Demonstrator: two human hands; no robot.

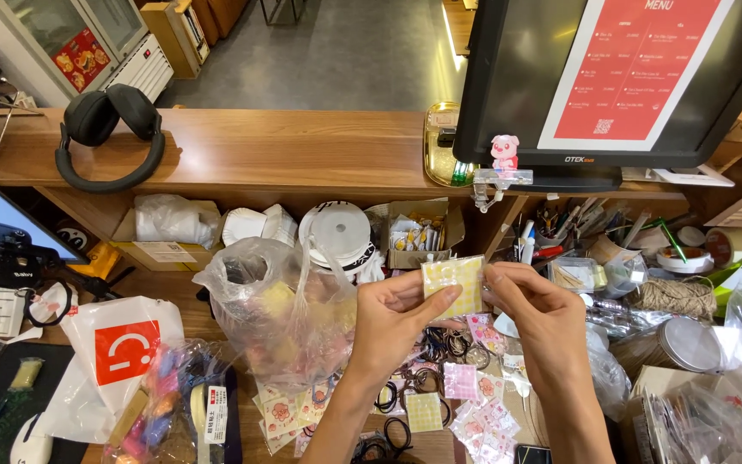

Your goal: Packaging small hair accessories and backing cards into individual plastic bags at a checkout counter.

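Observation:
My left hand (397, 318) and my right hand (536, 311) together hold up a small clear packet with a yellow sticker sheet (455, 283) above the counter. The left thumb and fingers pinch its left edge, the right fingers pinch its right edge. Below the hands lie several more small sticker packets (474, 404), pink and yellow, mixed with black hair ties (450, 345). A clear plastic bag (278, 309) with soft coloured items stands just left of my left hand.
Black headphones (112, 131) lie on the wooden shelf (285, 155). A monitor with a red menu (620, 77) stands at the right. A white bag with a red logo (118, 352) is at the left. A twine spool (672, 298), tape rolls and pens crowd the right side.

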